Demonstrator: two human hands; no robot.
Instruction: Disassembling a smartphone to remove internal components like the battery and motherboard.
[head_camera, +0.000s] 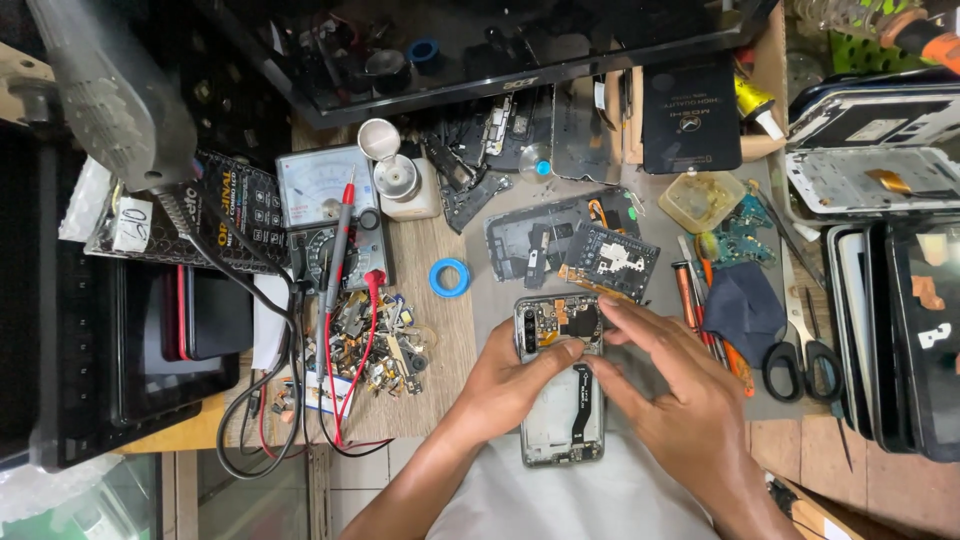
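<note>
Both hands work an opened phone (560, 385).
Left hand (505, 385) grips its edge; right hand (670, 400) pinches inside. Back cover off; removed boards (608, 260) at twelve o'clock.

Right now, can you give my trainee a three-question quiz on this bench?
1. True or false: both hands touch the open phone.
2. What colour is the tape ring? A red, B blue, C green.
3. On which side of the phone do the scissors lie?

Key: 1 true, left hand and right hand are both on it. 2 B. 3 The person's right.
</note>
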